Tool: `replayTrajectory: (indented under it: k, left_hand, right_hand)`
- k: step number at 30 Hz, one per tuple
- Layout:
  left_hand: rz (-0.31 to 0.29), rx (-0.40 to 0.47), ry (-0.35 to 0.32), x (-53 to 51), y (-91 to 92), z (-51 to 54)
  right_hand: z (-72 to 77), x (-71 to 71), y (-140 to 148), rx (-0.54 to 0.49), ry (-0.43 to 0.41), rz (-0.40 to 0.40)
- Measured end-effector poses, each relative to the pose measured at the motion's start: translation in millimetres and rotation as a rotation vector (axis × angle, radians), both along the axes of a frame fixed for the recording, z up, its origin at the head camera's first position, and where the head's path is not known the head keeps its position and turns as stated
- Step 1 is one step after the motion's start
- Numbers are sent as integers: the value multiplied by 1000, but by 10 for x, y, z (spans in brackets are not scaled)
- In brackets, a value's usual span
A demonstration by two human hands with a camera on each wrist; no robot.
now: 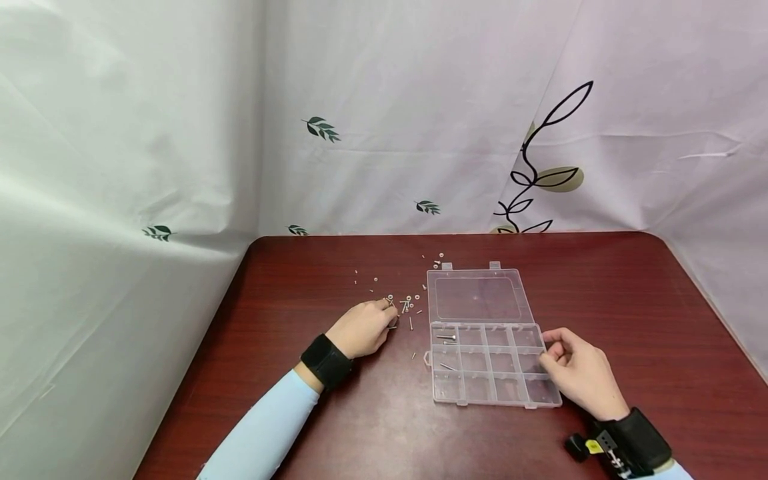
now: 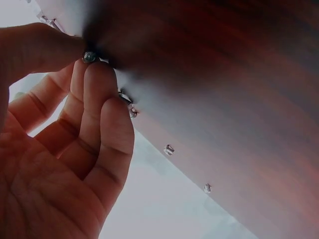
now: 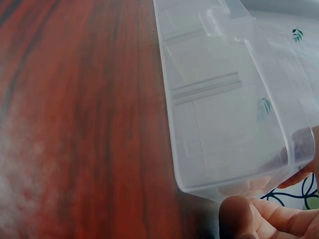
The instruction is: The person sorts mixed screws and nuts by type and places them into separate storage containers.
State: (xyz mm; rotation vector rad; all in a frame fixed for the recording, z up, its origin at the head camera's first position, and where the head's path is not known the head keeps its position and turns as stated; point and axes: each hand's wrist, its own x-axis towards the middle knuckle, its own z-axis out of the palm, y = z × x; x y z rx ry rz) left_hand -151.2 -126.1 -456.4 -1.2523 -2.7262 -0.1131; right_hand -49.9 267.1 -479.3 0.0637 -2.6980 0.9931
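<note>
Lettering on the yellow tag [image 1: 594, 447] at the right wristband [image 1: 641, 441] is too small to read. The left hand [image 1: 360, 328] pinches a shiny, round-ended metal piece [image 2: 89, 57] beside scattered screws [image 1: 411, 324], left of the clear box [image 1: 505, 387]. The right hand [image 1: 582, 373] pinches the box's right edge. Its lid [image 1: 480, 300] lies open, far; left compartments hold a few bolts [image 1: 449, 337].

The head camera looks forward and down across the surface [image 1: 384, 400]; the left wrist camera faces the left grip [image 2: 84, 149] closely; the right wrist camera, low and near, shares the compartment box [image 3: 229, 129] with the head view.
</note>
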Motion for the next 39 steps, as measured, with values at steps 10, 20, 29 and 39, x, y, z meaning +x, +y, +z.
replayTrajectory:
  k: [10, 20, 29, 39]
  left_hand:
    - [-48, 48, 60, 116, 124, 172]
    - [-158, 104, 76, 302, 411, 425]
    - [-224, 113, 87, 420, 604, 515]
    - [-239, 106, 69, 473, 671, 564]
  right_hand:
    - [-1, 6, 10, -1, -7, 3]
    - [2, 2, 10, -5, -17, 2]
    - [0, 8, 5, -5, -16, 5]
    - [20, 15, -1, -4, 0, 7]
